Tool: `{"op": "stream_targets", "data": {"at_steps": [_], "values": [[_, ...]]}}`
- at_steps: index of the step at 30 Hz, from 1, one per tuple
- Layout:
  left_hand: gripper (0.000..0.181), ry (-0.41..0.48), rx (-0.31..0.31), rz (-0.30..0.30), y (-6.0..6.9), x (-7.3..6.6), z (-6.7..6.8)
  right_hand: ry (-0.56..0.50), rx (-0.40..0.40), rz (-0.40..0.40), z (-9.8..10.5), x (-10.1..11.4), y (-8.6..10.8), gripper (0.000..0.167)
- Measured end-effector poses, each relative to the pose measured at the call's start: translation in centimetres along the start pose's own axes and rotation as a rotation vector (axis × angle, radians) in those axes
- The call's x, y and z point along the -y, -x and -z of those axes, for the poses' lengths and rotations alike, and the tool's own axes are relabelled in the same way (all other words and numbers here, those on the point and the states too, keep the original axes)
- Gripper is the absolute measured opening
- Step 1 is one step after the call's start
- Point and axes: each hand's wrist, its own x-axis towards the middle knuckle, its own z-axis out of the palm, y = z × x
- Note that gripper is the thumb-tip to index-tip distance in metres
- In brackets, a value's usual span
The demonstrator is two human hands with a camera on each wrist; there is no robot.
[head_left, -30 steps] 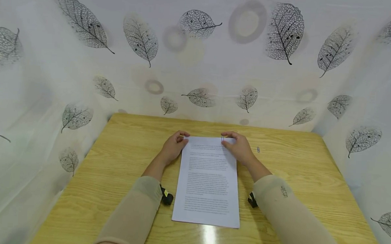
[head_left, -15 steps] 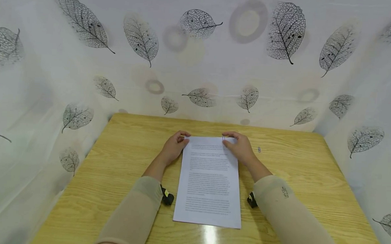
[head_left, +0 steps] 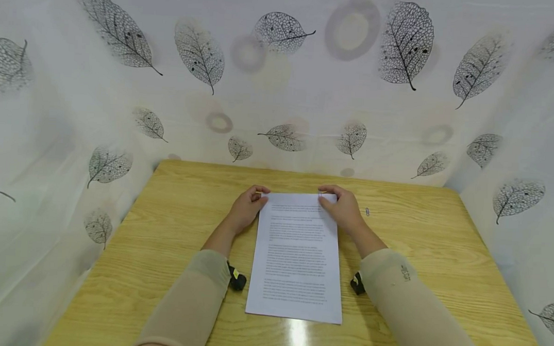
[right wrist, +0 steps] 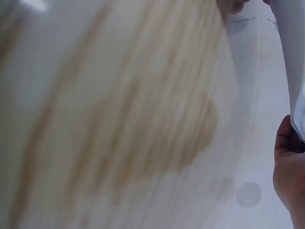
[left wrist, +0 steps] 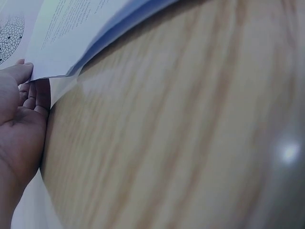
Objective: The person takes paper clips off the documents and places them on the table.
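Observation:
A stack of printed paper sheets (head_left: 296, 261) lies upright to the viewer on the wooden table. At its top left corner my left hand (head_left: 244, 211) pinches the sheets between thumb and fingers; the left wrist view shows the thumb on top of the paper (left wrist: 71, 36) and the corner slightly raised. My right hand (head_left: 345, 212) is at the top edge near the right corner, thumb in front and fingers behind, holding a small paper clip (head_left: 320, 194) at that edge. How far the clip sits over the sheets is too small to tell. In the right wrist view the right fingertips are hidden by paper.
A second paper clip (head_left: 367, 211) lies on the wooden table (head_left: 177, 230), right of my right hand. White leaf-print sheeting (head_left: 304, 91) encloses the table's back and sides. Black wrist devices (head_left: 237, 278) hang beneath both sleeves.
My right hand and the paper clip have shifted slightly right along the sheets' top edge. My left hand keeps its hold on the corner, and the stack stays nearly in place.

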Motion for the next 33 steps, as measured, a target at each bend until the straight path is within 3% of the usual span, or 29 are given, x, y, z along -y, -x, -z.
{"op": "stream_targets", "data": {"at_steps": [18, 23, 33], "values": [[0.023, -0.008, 0.002, -0.005, 0.1, -0.3, 0.0, -0.005, -0.023, -0.042, 2.2, -0.3, 0.2, 0.035], [0.023, -0.006, 0.003, -0.003, 0.0, -0.1, 0.1, -0.033, -0.021, -0.057, 3.4, -0.3, 0.4, 0.037], [0.022, -0.017, -0.003, 0.006, -0.1, 0.1, 0.0, 0.022, -0.025, -0.063, 6.5, -1.3, 1.2, 0.043]]}}
